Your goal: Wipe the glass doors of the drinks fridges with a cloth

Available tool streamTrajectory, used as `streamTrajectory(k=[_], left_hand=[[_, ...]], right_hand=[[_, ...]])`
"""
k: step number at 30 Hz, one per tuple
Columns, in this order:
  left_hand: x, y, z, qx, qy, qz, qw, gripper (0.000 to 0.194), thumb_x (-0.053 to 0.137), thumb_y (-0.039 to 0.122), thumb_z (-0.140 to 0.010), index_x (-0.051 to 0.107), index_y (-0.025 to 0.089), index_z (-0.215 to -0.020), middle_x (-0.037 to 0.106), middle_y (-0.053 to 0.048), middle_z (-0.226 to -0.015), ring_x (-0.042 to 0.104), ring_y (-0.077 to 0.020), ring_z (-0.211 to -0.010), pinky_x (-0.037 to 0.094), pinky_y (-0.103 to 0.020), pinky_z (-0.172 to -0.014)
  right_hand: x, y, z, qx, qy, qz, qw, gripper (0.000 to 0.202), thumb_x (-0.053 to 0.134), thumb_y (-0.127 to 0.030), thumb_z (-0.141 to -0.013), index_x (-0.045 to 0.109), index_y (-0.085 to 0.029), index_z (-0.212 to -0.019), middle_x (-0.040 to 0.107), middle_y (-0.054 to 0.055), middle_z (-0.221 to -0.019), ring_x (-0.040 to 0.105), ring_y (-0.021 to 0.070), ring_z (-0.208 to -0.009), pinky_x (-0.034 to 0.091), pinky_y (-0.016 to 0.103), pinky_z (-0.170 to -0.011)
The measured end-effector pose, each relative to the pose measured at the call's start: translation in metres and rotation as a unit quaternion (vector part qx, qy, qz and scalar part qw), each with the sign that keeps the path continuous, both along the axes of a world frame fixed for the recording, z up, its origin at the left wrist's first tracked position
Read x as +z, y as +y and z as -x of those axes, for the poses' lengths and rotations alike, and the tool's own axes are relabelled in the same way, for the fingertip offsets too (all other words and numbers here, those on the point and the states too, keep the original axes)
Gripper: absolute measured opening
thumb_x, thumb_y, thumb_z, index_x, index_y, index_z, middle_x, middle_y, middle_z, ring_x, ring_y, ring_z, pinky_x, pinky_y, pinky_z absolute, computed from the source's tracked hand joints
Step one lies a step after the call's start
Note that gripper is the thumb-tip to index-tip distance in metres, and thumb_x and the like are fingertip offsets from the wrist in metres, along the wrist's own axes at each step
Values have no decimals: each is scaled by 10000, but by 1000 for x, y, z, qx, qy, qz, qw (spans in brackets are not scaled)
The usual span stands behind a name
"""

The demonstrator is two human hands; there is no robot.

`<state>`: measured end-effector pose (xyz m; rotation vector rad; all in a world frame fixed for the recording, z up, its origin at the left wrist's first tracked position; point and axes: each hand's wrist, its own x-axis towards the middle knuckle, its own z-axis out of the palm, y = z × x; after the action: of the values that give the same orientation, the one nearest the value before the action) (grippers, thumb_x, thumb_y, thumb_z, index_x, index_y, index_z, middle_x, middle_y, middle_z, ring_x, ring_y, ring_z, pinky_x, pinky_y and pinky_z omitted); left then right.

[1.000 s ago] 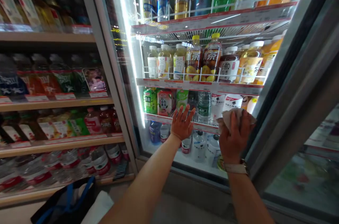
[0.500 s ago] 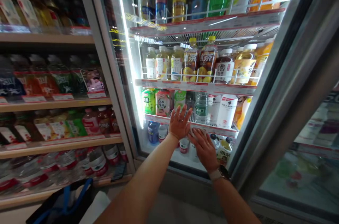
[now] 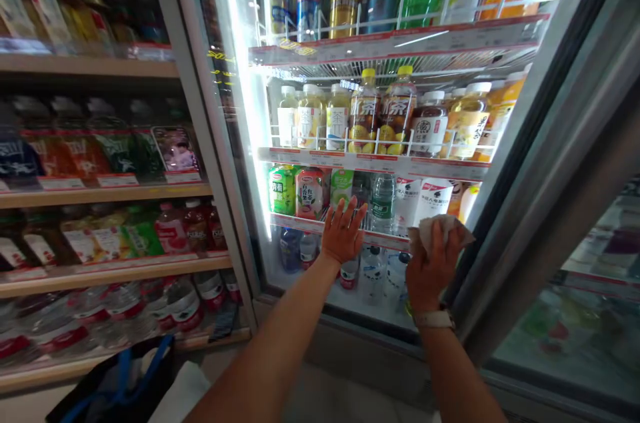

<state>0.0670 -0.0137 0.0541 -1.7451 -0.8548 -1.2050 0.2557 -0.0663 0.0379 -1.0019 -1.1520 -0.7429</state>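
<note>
While the left hand (image 3: 343, 234) lies flat with fingers spread on the glass door (image 3: 300, 143) at the frame's centre, the right hand (image 3: 429, 270), right of it, presses a crumpled cloth (image 3: 436, 230) under closed fingers against the same glass.

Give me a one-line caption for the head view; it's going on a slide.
Left hand flat on the drinks cooler's glass door while the right hand presses a crumpled cloth against it.
</note>
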Motion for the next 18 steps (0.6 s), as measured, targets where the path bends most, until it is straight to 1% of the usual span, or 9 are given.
streamTrajectory(k=[2,6,8,10,12,14,16,18], left_hand=[[0,0,0,3,2,8,1000,625,406,319,-921,269,191,-1517,365,-87,-1542,181,-249,-1483,169,-459,-1201],[0,1,0,7,2,-5,1000,591,383,336,-946,290,186,-1510,359,-89,-1546,174,-249,-1484,165,-450,-1203],[-1,1,0,8,2,-10,1000,575,366,338,-958,296,183,-1508,351,-93,-1550,168,-250,-1486,163,-447,-1202],[-1,2,0,10,2,-8,1000,570,360,336,-962,295,185,-1508,349,-95,-1550,171,-251,-1485,161,-450,-1201],[-2,3,1,10,4,-4,1000,576,363,338,-959,289,187,-1510,354,-95,-1548,175,-250,-1484,158,-453,-1202],[-2,2,1,8,4,-1,1000,591,373,343,-950,280,191,-1513,359,-91,-1546,174,-249,-1485,156,-457,-1202],[-1,2,1,2,1,2,1000,605,384,336,-940,270,192,-1517,361,-88,-1545,169,-246,-1486,157,-459,-1202],[-1,1,1,-4,-1,1,1000,617,395,322,-930,264,190,-1518,357,-88,-1547,162,-246,-1488,160,-459,-1201]], right_hand=[[-8,-1,17,31,-33,12,999,484,439,-145,-935,476,-208,-1414,420,134,-1505,353,310,-1418,320,598,-1139],[-31,-1,50,88,-137,63,985,548,394,-60,-927,455,-282,-1424,458,83,-1489,343,249,-1429,330,551,-1155],[-41,-1,58,96,-161,77,979,562,393,-40,-921,456,-288,-1421,477,77,-1476,332,226,-1434,333,526,-1163],[-45,-1,58,88,-176,87,976,561,392,-31,-917,467,-281,-1413,481,80,-1473,326,217,-1436,332,509,-1168],[-42,-3,52,75,-202,97,972,554,389,-24,-914,491,-281,-1394,490,79,-1466,338,213,-1430,329,498,-1171],[-35,-4,40,54,-214,100,970,549,378,-15,-914,512,-276,-1377,501,80,-1457,359,213,-1419,320,496,-1173],[-24,-6,25,28,-182,83,979,528,386,-25,-919,523,-260,-1371,493,96,-1461,368,229,-1415,300,520,-1173],[-13,-6,9,4,-118,53,992,503,406,-52,-926,515,-238,-1381,465,121,-1479,362,262,-1417,272,566,-1170]])
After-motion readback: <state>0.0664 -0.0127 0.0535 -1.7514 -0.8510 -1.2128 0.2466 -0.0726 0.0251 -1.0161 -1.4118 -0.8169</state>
